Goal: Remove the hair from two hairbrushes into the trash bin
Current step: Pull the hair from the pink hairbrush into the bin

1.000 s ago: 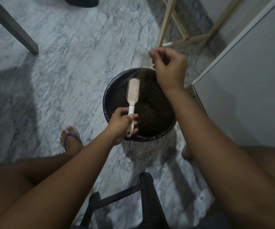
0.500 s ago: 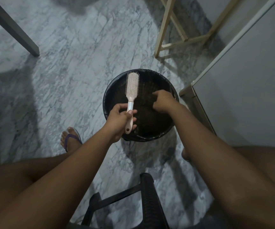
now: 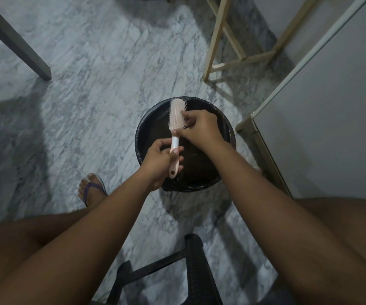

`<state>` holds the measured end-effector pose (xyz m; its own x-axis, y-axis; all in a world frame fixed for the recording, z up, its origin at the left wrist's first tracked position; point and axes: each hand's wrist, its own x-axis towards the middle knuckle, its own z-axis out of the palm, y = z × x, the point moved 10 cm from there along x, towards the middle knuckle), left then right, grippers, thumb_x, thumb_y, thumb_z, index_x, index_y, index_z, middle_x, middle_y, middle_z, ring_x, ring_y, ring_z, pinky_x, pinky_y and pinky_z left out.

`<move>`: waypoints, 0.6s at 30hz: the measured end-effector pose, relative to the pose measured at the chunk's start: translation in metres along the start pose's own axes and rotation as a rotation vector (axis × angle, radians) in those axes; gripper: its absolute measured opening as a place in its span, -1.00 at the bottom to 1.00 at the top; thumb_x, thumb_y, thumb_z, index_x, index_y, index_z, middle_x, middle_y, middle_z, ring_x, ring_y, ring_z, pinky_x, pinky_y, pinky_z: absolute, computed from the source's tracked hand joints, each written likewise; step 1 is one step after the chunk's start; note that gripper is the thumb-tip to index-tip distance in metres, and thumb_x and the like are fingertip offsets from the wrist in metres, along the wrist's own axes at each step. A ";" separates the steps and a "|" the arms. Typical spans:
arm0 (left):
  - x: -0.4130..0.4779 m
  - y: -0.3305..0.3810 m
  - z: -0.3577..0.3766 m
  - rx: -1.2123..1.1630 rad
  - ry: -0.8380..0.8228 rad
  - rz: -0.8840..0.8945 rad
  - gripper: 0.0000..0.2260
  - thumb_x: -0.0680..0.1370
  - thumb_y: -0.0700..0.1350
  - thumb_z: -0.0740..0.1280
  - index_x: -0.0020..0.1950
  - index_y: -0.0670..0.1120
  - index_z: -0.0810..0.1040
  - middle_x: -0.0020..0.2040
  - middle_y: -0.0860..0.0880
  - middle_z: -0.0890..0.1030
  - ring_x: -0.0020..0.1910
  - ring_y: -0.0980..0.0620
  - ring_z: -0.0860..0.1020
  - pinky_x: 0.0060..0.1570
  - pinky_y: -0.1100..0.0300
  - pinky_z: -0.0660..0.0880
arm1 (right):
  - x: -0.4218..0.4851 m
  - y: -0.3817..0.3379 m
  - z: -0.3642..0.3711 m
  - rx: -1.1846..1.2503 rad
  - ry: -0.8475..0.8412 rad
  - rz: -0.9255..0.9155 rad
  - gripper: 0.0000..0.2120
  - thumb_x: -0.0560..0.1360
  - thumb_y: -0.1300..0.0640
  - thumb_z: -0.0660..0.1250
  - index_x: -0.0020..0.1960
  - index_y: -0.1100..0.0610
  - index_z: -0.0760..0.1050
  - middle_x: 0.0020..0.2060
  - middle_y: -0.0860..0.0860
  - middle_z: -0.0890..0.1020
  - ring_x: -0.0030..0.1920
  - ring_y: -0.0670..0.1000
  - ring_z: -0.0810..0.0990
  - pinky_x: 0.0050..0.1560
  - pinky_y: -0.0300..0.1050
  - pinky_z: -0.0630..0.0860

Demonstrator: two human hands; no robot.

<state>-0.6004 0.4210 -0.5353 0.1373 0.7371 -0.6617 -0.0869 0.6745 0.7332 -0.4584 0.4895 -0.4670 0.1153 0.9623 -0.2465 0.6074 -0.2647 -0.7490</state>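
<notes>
A pink and white hairbrush [image 3: 176,119] is held over the round black trash bin [image 3: 226,128] on the floor, head pointing away from me. My left hand [image 3: 161,160] is shut on its handle. My right hand [image 3: 199,127] rests against the right side of the bristled head, its fingertips pinched at the bristles. Whether any hair sits between the fingers is too small to tell. Only one hairbrush is in view.
The floor is grey marble. A dark table leg [image 3: 19,45] stands at the upper left, a light wooden frame [image 3: 217,38] behind the bin, a white cabinet [image 3: 323,111] to the right. A black stool [image 3: 188,271] is between my knees; my sandalled foot [image 3: 90,191] is left of the bin.
My right hand went from raised above the bin, down into the bin, and now up to the brush head. The brush stayed in my left hand over the bin.
</notes>
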 end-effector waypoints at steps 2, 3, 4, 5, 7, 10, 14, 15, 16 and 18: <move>-0.001 0.001 0.000 0.020 -0.001 0.010 -0.77 0.64 -0.24 0.29 0.29 -0.10 0.45 0.10 -0.07 0.68 -0.10 0.02 0.64 -0.21 0.09 0.63 | -0.002 -0.004 -0.003 -0.041 0.034 -0.012 -0.52 0.39 0.12 0.56 0.28 0.16 0.58 0.02 0.08 0.69 0.01 -0.05 0.64 0.12 -0.28 0.53; -0.003 -0.001 -0.001 0.025 0.004 0.006 -0.77 0.64 -0.25 0.28 0.29 -0.10 0.46 0.09 -0.07 0.68 -0.11 0.03 0.64 -0.21 0.09 0.64 | -0.004 -0.003 -0.002 -0.038 0.035 -0.015 -0.58 0.41 0.13 0.54 0.24 0.17 0.61 0.03 0.09 0.70 -0.01 -0.08 0.63 0.12 -0.28 0.52; -0.002 -0.002 -0.002 0.025 0.004 0.006 -0.77 0.64 -0.25 0.28 0.29 -0.10 0.46 0.09 -0.07 0.68 -0.12 0.03 0.64 -0.21 0.09 0.64 | -0.002 -0.001 -0.001 -0.030 0.043 -0.014 -0.64 0.43 0.14 0.52 0.20 0.18 0.63 0.03 0.09 0.71 -0.01 -0.09 0.63 0.08 -0.31 0.51; -0.002 -0.001 -0.001 0.034 -0.005 0.007 -0.77 0.64 -0.25 0.28 0.30 -0.11 0.46 0.09 -0.08 0.68 -0.12 0.03 0.64 -0.20 0.09 0.64 | -0.001 0.000 -0.001 -0.036 0.051 -0.015 -0.70 0.45 0.15 0.50 0.16 0.19 0.65 0.02 0.09 0.71 0.00 -0.07 0.65 0.05 -0.32 0.49; -0.003 0.000 0.002 0.026 -0.033 -0.009 -0.75 0.64 -0.26 0.28 0.31 -0.12 0.46 0.10 -0.08 0.67 -0.08 0.02 0.63 -0.18 0.07 0.66 | 0.002 0.000 0.000 -0.062 0.045 -0.032 -0.82 0.47 0.16 0.47 0.06 0.18 0.69 -0.03 0.08 0.73 -0.01 -0.03 0.68 0.04 -0.28 0.52; -0.002 -0.004 0.002 -0.018 -0.043 -0.028 -0.71 0.64 -0.26 0.28 0.36 -0.13 0.45 0.13 -0.10 0.67 -0.05 -0.01 0.63 -0.17 0.04 0.64 | 0.006 -0.002 0.000 -0.105 0.020 -0.039 -0.90 0.49 0.16 0.44 -0.03 0.14 0.71 -0.12 0.05 0.72 -0.09 -0.04 0.68 0.04 -0.17 0.59; 0.000 -0.001 0.004 -0.032 -0.039 -0.025 -0.71 0.64 -0.26 0.28 0.37 -0.13 0.45 0.15 -0.11 0.67 -0.04 -0.02 0.63 -0.18 0.03 0.63 | 0.005 -0.013 -0.014 -0.087 0.040 -0.096 -0.90 0.52 0.17 0.40 -0.05 0.16 0.69 -0.21 0.04 0.70 -0.22 -0.06 0.64 -0.11 -0.22 0.55; 0.001 -0.001 0.003 -0.036 -0.035 -0.030 -0.71 0.64 -0.26 0.28 0.37 -0.14 0.45 0.16 -0.11 0.67 -0.03 -0.02 0.63 -0.20 0.05 0.63 | 0.005 -0.015 -0.019 -0.067 0.052 -0.102 -0.89 0.53 0.17 0.39 -0.05 0.18 0.67 -0.24 0.05 0.69 -0.25 -0.04 0.64 -0.15 -0.21 0.57; 0.001 -0.002 0.002 -0.042 -0.023 -0.039 -0.71 0.64 -0.26 0.27 0.37 -0.15 0.44 0.15 -0.11 0.66 -0.03 -0.02 0.63 -0.23 0.07 0.62 | 0.005 -0.017 -0.025 -0.022 0.073 -0.099 -0.89 0.54 0.18 0.38 -0.05 0.20 0.66 -0.26 0.08 0.69 -0.27 0.00 0.66 -0.18 -0.18 0.62; 0.002 -0.004 -0.004 -0.050 0.004 -0.053 -0.72 0.65 -0.26 0.27 0.36 -0.15 0.44 0.15 -0.10 0.66 -0.04 0.00 0.62 -0.26 0.10 0.62 | 0.009 -0.020 -0.043 0.125 0.138 -0.093 -0.89 0.55 0.20 0.37 -0.06 0.23 0.64 -0.26 0.11 0.69 -0.26 0.06 0.69 -0.18 -0.10 0.68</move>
<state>-0.6032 0.4198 -0.5405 0.1388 0.7005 -0.7001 -0.1289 0.7137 0.6885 -0.4358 0.5058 -0.4281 0.1748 0.9803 -0.0924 0.5189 -0.1715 -0.8375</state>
